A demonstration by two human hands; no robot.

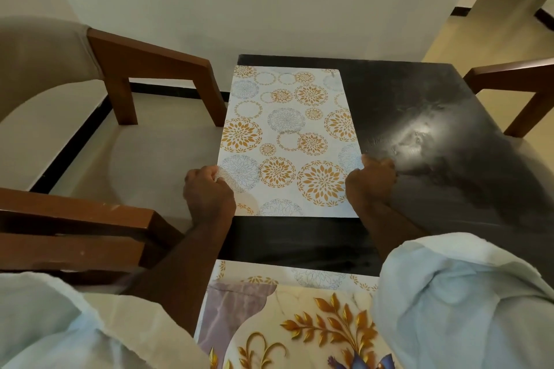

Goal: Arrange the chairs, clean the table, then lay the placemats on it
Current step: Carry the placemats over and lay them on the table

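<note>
— What do we hold now, and how?

— We hold the floral placemat (284,141) with both hands. The left hand (208,193) pinches its near left edge, the fingers closed on it. The right hand (370,181) grips the near right edge in the same way. The mat lies flat on the dark desk (425,135), stretching away from the hands, along the left border of the desk.

— Why do we take both sides?

— We think it is for keeping the mat straight, so its long edge runs parallel with the desk border and it faces the wooden chair (126,93) beyond the left hand.

— Are the other mats placed?

— Not yet, it seems. A stack of placemats (287,317) waits below the wrists, between our sleeves, with a marble and gold leaf print on top. The desk right of the right hand looks wiped and has no mat. A second chair (515,90) stands beyond it.
</note>
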